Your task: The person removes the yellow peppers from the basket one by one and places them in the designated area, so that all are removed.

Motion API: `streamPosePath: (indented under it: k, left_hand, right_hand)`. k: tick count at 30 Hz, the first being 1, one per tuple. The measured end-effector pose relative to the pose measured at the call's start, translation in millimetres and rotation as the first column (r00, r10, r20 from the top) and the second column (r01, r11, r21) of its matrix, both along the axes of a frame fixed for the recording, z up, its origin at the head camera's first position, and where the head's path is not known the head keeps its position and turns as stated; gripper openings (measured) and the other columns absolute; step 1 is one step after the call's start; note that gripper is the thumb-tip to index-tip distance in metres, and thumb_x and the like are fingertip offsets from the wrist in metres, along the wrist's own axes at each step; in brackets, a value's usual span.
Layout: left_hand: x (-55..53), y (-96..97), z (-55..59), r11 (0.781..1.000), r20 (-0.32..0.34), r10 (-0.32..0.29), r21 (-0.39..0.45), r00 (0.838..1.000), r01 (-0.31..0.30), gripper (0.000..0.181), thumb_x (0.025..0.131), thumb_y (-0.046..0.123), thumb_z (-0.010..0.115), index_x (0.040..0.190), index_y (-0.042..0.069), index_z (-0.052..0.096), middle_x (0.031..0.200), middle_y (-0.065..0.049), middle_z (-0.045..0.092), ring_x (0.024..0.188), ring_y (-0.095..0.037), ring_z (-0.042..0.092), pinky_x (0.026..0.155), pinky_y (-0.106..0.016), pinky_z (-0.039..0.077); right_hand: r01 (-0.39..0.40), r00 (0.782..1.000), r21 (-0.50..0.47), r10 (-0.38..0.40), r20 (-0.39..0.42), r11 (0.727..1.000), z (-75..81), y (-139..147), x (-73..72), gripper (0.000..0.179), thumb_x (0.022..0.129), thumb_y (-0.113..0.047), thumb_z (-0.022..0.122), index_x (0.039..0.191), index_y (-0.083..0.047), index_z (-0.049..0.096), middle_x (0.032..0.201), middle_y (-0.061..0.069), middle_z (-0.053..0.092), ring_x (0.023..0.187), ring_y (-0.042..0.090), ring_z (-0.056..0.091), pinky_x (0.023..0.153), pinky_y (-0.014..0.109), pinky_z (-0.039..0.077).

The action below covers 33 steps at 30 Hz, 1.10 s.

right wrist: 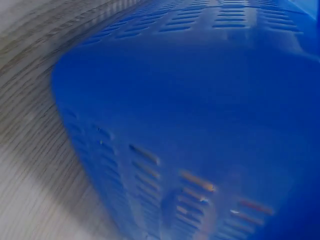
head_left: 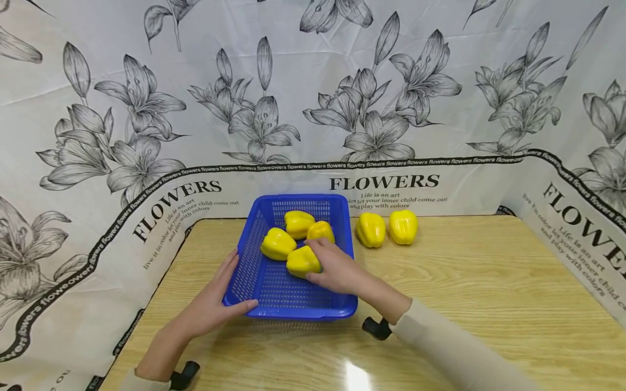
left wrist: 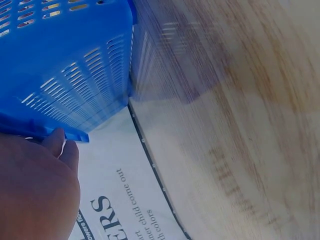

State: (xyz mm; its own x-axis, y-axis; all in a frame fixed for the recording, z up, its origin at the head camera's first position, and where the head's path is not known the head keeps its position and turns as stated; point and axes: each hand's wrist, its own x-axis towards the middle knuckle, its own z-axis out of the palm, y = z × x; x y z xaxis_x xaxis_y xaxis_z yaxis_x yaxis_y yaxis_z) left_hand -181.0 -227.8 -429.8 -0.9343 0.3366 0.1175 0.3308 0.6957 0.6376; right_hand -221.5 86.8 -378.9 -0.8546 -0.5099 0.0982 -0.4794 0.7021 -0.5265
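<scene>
A blue plastic basket [head_left: 305, 313] with slotted walls stands on the table. Several yellow bell peppers [head_left: 278, 244] lie inside it, grouped toward its back and middle. My right hand [head_left: 337, 266] reaches in over the right wall and grips the nearest bell pepper [head_left: 302, 262] between thumb and fingers. At the front left corner, my left hand [head_left: 217, 298] holds the basket, thumb over the front rim and fingers along the left side. The left wrist view shows its fingers [left wrist: 70, 152] at the rim. Basket wall [right wrist: 175, 95] fills most of the right wrist view, hiding the right hand there.
Two more yellow bell peppers, one [head_left: 370, 229] near the basket and another [head_left: 403, 227] beside it, sit on the wooden table [head_left: 464, 282] to the right. A white cloth backdrop [head_left: 274, 184] printed with flowers and lettering rises behind the table and along its sides.
</scene>
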Motion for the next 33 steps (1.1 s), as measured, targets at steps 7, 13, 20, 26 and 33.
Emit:
streamPosePath:
  k: [7,13,20,26,33]
  left_hand:
    - [-1.4,1.2,1.0,1.000,-0.006,0.000,-0.005,1.000,0.000,0.108,0.090,0.051,0.074,0.166,0.017,0.006,0.172,0.002,-0.002,0.156,-0.041,0.010,0.117,-0.069,0.020]
    - [-1.4,1.3,0.9,1.000,-0.009,-0.003,-0.007,1.000,0.003,0.108,0.090,0.052,0.074,0.166,0.018,0.006,0.172,0.002,-0.002,0.155,-0.041,0.011,0.117,-0.069,0.021]
    - [1.7,0.5,-0.9,1.000,0.010,0.001,-0.015,1.000,-0.001,0.107,0.090,0.053,0.073,0.166,0.018,0.007,0.172,0.002,-0.002,0.155,-0.041,0.011,0.117,-0.070,0.020]
    - [0.8,0.4,-1.8,1.000,0.012,0.002,-0.013,1.000,-0.002,0.107,0.091,0.053,0.073,0.167,0.018,0.006,0.172,0.001,-0.002,0.155,-0.042,0.011,0.117,-0.070,0.020]
    - [-0.8,-0.1,-3.1,1.000,0.009,0.012,-0.015,1.000,-0.012,0.107,0.090,0.054,0.073,0.167,0.019,0.006,0.173,0.001,-0.002,0.155,-0.042,0.010,0.116,-0.070,0.020]
  right_hand:
    - [0.032,0.999,0.097,-0.033,0.011,0.995,-6.2,-15.0,-4.7,0.076,0.092,-0.018,0.077,0.153,0.007,0.038,0.152,0.025,0.041,0.137,0.040,0.047,0.113,0.051,0.042]
    - [-0.035,0.999,0.022,0.034,0.016,0.999,-12.3,-18.9,-8.9,0.062,0.090,-0.010,0.078,0.143,0.008,0.051,0.143,0.021,0.045,0.129,0.035,0.053,0.110,0.046,0.046]
    - [-0.054,0.997,-0.020,0.055,0.052,0.998,-19.3,-22.9,-8.9,0.043,0.099,-0.010,0.066,0.138,0.003,0.054,0.138,0.020,0.051,0.124,0.032,0.057,0.107,0.047,0.048]
    - [-0.057,0.996,-0.015,0.058,0.070,0.998,-20.9,-24.8,-13.2,0.029,0.104,-0.009,0.056,0.133,-0.002,0.056,0.135,0.017,0.058,0.124,0.031,0.058,0.106,0.047,0.049]
    - [0.055,0.989,-0.017,-0.052,0.140,0.998,-20.6,-25.7,-18.5,0.055,0.102,-0.021,0.063,0.144,0.009,0.046,0.145,0.027,0.052,0.137,0.038,0.048,0.115,0.051,0.040]
